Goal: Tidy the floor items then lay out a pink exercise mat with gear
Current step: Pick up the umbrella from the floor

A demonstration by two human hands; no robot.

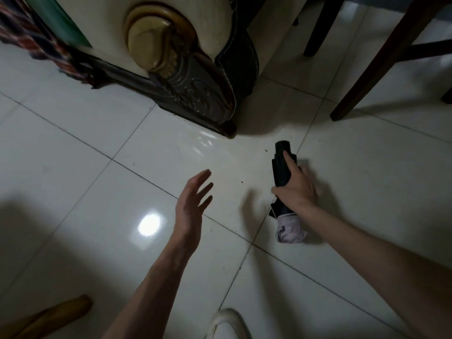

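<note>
A folded umbrella [281,167], black at the far end and pale lilac at the near end, lies on the white tiled floor at centre right. My right hand [297,185] is closed around its black middle, the forefinger stretched along the shaft. My left hand [192,204] hovers over the floor to the left of it, fingers spread and holding nothing. No pink mat is in view.
An ornate sofa arm [168,62] with a dark carved base stands at the top centre, a striped cloth [36,42] hanging at its left. Dark chair legs [374,67] rise at the top right. A wooden stick [53,316] lies bottom left, a white shoe [227,324] bottom centre.
</note>
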